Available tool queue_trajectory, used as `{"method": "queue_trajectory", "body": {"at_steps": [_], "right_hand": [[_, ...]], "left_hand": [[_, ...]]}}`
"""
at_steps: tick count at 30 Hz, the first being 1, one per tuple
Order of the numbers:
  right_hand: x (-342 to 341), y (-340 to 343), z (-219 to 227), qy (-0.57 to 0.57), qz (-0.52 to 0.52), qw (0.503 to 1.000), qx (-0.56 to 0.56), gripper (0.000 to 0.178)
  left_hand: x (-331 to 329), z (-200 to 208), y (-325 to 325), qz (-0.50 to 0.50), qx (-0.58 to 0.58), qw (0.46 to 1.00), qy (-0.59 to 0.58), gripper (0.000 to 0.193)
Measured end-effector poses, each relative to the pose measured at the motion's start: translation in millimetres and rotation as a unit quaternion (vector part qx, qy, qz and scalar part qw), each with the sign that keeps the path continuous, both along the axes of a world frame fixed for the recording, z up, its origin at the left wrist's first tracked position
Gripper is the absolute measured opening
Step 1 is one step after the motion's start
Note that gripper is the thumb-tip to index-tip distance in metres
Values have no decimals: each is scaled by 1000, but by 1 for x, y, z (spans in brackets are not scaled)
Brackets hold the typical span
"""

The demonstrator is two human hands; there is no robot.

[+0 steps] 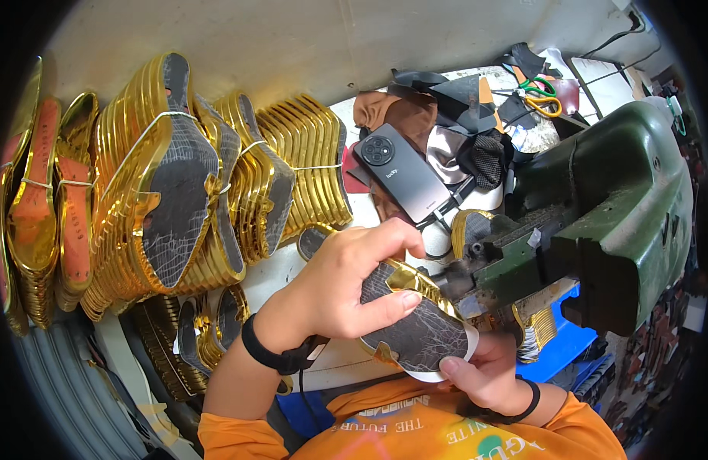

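Between my hands is a shoe insole (415,337), its dark underside crossed by pale cracked lines, with shiny gold material folded over the edge. White material shows along its rounded near end. My left hand (354,276) grips it from above, thumb pressed flat on the dark face and fingers curled over the far side. My right hand (484,374) pinches the white-edged end, thumb on top and fingers beneath. The insole is held tilted beside the working end of a green machine (515,280). Its narrow part passes under my left hand, which partly hides it.
Tied bundles of gold-edged insoles (181,199) stand along the left and back. A dark smartphone (400,172) lies on material scraps (453,107), with scissors (539,98) farther back. Below the machine are a blue bin (557,337) and more gold insoles (539,333).
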State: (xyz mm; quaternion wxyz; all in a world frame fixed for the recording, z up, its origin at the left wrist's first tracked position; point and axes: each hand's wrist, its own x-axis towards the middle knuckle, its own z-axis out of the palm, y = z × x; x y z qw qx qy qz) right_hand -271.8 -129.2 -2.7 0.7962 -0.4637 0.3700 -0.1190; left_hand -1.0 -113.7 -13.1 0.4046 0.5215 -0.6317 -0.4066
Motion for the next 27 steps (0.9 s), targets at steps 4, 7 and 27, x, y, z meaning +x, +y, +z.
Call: {"method": "queue_trajectory", "body": {"at_steps": [4,7,27], "right_hand": [[7,-2,-3,-11,-25,999,42,14],[9,-2,-15,0,-31,1000,-2,15],[43,-3,-9,68,-152,985,-35,32]], "left_hand": [[4,-2,0,9,-27,1000,-4,37],[7,-4,2,21,-35,999,3,32],[-27,3,63,283,12,959,-17,14]]}}
